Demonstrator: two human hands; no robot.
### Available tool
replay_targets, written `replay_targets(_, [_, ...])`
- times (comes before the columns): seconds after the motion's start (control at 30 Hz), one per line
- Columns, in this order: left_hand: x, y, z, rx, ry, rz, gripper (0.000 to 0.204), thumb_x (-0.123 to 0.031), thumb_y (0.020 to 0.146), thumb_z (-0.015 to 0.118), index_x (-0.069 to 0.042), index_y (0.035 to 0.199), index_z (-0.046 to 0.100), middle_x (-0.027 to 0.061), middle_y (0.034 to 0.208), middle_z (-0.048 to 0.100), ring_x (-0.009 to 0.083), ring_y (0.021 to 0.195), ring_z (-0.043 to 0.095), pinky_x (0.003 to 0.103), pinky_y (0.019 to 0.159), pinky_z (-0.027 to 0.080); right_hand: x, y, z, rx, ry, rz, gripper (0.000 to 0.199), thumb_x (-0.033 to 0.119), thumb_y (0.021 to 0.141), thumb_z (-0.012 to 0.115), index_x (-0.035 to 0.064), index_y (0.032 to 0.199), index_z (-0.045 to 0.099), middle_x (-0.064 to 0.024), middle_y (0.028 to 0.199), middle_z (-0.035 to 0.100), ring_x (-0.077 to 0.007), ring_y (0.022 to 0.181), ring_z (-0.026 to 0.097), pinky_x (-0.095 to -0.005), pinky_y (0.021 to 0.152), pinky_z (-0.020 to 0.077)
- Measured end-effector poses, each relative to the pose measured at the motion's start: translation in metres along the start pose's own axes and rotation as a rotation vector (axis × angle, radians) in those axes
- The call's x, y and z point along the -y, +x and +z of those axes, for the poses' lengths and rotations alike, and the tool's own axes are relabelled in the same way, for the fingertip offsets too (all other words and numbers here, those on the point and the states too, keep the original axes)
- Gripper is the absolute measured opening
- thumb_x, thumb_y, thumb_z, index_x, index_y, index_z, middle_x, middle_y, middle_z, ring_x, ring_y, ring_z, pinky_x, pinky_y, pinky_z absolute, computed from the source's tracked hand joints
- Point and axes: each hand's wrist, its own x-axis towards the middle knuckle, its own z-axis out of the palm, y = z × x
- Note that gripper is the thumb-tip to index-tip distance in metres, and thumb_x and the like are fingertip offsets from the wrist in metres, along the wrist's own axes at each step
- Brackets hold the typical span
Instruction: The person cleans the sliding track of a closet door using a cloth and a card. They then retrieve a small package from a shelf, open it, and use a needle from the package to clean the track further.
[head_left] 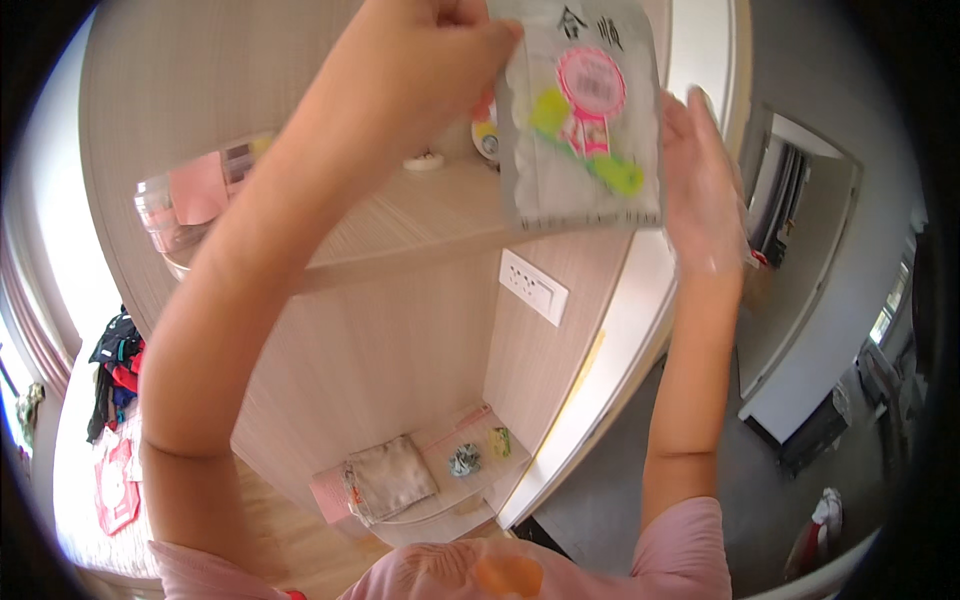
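Packet (583, 120), a flat grey plastic pouch printed with a pink rosette and lime-green ribbons, hung just before the wooden shelf (420, 225), its top corner pinched by the left hand (420, 70), the open right hand (700, 190) flat against its side.

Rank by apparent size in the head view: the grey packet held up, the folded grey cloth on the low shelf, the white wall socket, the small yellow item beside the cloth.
1. Grey packet, though it is nearest the camera.
2. Folded grey cloth.
3. White wall socket.
4. Small yellow item.
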Motion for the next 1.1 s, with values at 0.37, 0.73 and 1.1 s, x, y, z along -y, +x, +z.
replay_targets(0.37, [0.081, -0.123, 0.096, 0.667, -1.13, -0.164, 0.074, -0.03, 0.07, 0.072, 0.002, 0.126, 0.036, 0.0126, 0.118, 0.048, 0.02, 0.112, 0.042, 0.031, 0.09, 0.039, -0.004, -0.172, -0.026, -0.111, -0.083, 0.423, 0.025, 0.013, 0.082, 0.063, -0.0005, 0.103, 0.057, -0.0038, 0.09, 0.062, -0.0084, 0.08, 0.056, -0.0207, 0.073, 0.044])
replay_targets(0.73, [0.119, -0.178, 0.13, 0.896, -1.636, -0.581, 0.071, -0.029, 0.066, 0.068, 0.007, 0.121, 0.041, 0.0231, 0.111, 0.052, 0.0257, 0.087, 0.058, 0.035, 0.073, 0.048, 0.03, -0.191, -0.059, -0.005, -0.708, 0.029, 0.021, 0.01, 0.087, 0.054, -0.0021, 0.104, 0.057, -0.0107, 0.092, 0.064, -0.0135, 0.086, 0.059, -0.0254, 0.077, 0.0487])
replay_targets(1.1, [0.136, -0.217, 0.13, 1.013, -1.631, -0.719, 0.078, -0.059, 0.075, 0.057, 0.003, 0.121, 0.042, 0.0243, 0.108, 0.054, 0.0231, 0.077, 0.058, 0.03, 0.062, 0.049, 0.012, -0.156, -0.043, 0.511, -0.579, 0.742, 0.019, 0.008, 0.089, 0.047, -0.0025, 0.101, 0.057, -0.0077, 0.081, 0.059, -0.0112, 0.075, 0.054, -0.0245, 0.068, 0.0431])
